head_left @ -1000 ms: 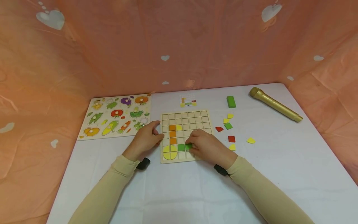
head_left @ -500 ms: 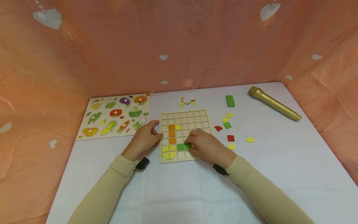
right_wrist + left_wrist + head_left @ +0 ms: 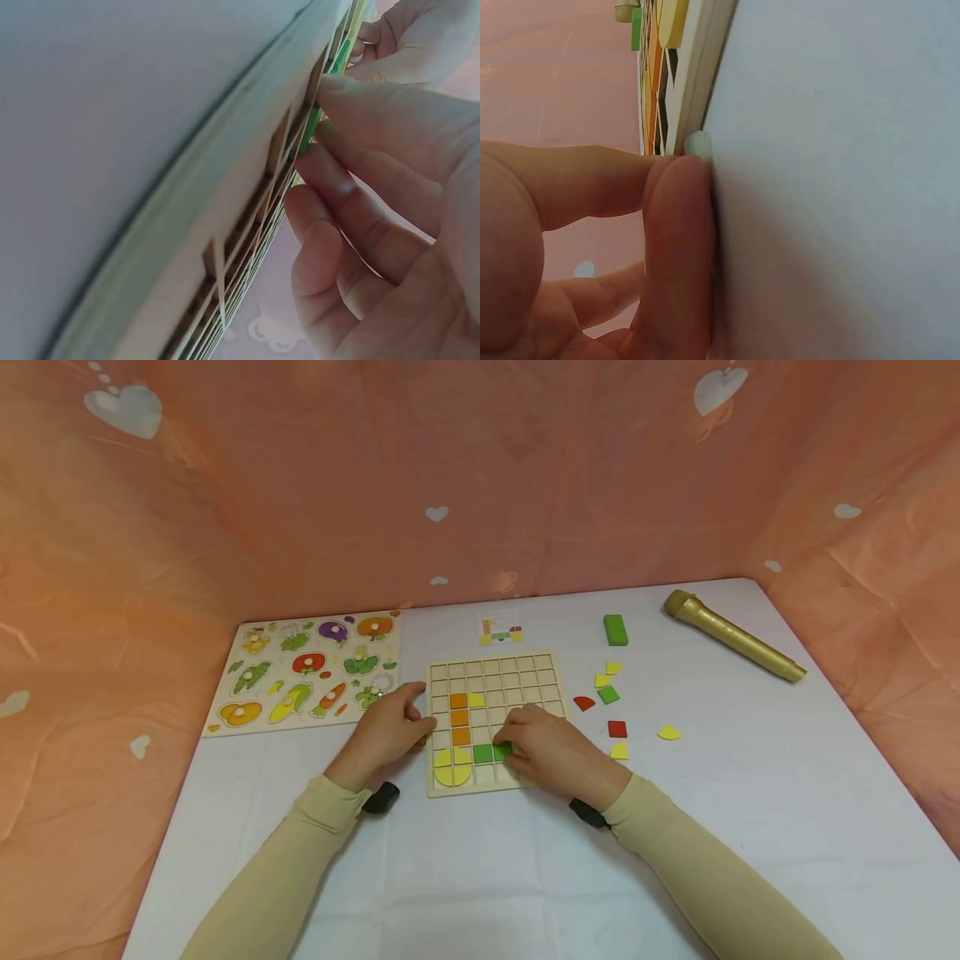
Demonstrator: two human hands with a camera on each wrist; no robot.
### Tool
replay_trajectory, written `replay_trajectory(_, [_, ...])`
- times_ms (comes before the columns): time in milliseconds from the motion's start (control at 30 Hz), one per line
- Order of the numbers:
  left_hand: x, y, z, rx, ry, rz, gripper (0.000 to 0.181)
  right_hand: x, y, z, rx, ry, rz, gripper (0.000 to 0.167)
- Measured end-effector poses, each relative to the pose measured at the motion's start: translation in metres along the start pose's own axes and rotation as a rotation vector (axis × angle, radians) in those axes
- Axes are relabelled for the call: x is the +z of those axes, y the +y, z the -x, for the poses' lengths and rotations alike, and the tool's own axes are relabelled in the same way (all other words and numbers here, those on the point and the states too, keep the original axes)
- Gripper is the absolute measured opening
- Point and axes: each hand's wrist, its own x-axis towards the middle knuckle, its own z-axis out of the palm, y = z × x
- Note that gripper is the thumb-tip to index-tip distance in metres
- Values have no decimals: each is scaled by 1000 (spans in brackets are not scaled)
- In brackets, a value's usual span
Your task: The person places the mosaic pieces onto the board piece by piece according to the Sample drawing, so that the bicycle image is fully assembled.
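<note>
Nearest on my feed, above the white surface point(image 3: 465, 877), the right hand point(image 3: 555, 747) has its grip nearly closed, thumb and fingertips pinching a green tile point(image 3: 500, 752). The tile sits in the lower rows of the board point(image 3: 534, 678), just right of another green one. I judge it light, stiff and smooth, liable to slip or tip, so I'd take it by opposite edges, keeping it level.

The left hand point(image 3: 382, 727) has its grip drawn in at the board's left rim, thumb and fingers holding it; how firmly, I cannot tell. The board looks rigid but light enough to skid, and the rim is where I'd steady it.

Farther up the grid stand three orange tiles point(image 3: 460, 718). Loose to the right lie a red square point(image 3: 617, 729), a red quarter point(image 3: 585, 702) and other pieces. Beyond are a vegetable puzzle point(image 3: 227, 692), pattern card point(image 3: 500, 627), green block point(image 3: 615, 630) and gold microphone point(image 3: 738, 638).
</note>
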Motion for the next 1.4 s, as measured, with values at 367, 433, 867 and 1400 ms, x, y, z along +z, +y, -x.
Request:
replay_trajectory(367, [2, 2, -2, 4, -4, -2, 70, -25, 29, 9, 88, 80, -35, 24])
replay_trajectory(433, [2, 2, -2, 4, -5, -8, 70, -32, 39, 14, 118, 90, -29, 24])
replay_trajectory(867, [1, 1, -1, -1, -10, -9, 70, -58, 95, 41, 339, 90, -28, 30])
replay_trajectory(1400, [0, 2, 2, -23, -5, 24, 70, -59, 107, 42, 408, 47, -79, 27])
